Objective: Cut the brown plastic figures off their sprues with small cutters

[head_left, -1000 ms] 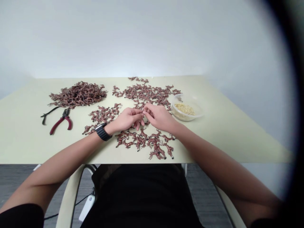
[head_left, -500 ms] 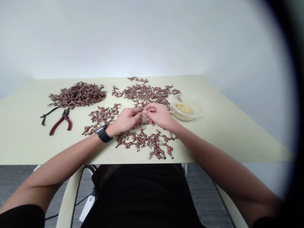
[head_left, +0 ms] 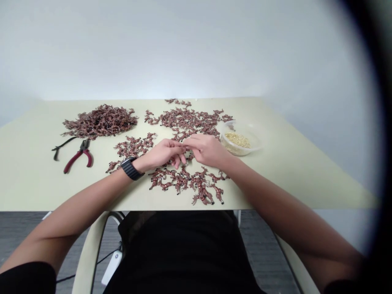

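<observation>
My left hand (head_left: 167, 153) and my right hand (head_left: 206, 150) meet fingertip to fingertip over the middle of the table. Thumb and forefinger of each are pinched together; whatever sits between them is too small or too hidden to make out. Beneath and around them lie many small brown animal figures with thin legs and what look like antlers: a near group (head_left: 200, 188), a group to the left (head_left: 133, 147) and a far group (head_left: 190, 118). Just right of my right hand stands a clear round plastic bowl (head_left: 257, 143) with small gold-coloured pieces (head_left: 238, 140) in it.
A heap of the same brown figures (head_left: 102, 121) rises at the back left. In front of it lie red-handled pliers (head_left: 80, 156) and a thin black tool or strap (head_left: 63, 146). The pale table (head_left: 294, 175) ends at a white wall.
My right hand has turned over, so its back now faces up and its fingers lie flatter against the left fingertips. The left hand has shifted only slightly.
</observation>
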`<state>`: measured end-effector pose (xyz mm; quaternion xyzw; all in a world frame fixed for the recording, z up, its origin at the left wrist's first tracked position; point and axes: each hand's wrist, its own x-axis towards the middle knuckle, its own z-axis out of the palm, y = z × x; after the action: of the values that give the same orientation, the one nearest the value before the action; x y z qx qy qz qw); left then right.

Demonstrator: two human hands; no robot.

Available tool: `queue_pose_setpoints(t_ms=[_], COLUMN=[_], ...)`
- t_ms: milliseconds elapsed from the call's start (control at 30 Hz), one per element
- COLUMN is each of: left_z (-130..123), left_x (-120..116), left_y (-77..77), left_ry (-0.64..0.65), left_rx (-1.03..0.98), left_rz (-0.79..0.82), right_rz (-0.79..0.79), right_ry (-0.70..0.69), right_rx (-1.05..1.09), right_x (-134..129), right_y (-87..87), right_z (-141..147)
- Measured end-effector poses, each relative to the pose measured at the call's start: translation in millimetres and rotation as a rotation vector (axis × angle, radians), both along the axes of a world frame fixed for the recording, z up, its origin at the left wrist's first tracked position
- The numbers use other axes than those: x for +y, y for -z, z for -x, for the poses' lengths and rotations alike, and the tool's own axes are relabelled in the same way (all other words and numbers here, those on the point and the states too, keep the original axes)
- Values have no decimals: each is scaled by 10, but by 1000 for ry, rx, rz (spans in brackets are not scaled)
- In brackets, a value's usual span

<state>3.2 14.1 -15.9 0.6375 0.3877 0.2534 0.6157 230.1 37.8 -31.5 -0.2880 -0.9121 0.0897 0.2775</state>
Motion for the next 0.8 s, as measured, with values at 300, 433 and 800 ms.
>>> queue_pose_setpoints(t_ms=[300,433,800], left_z=[-51,-21,72], left_x=[-36,12,102], left_y=[-35,-25,28], left_ry=[-59,-217,-386], left_rx=[8,87,326], left_rz=[-106,-211,-446], right_rz=[180,227,83], right_ry=[197,350,397], right_rx=[184,284,-326], right_x=[-60,94,-11], right_y=[-41,-100,10], right_z=[83,-91,-183])
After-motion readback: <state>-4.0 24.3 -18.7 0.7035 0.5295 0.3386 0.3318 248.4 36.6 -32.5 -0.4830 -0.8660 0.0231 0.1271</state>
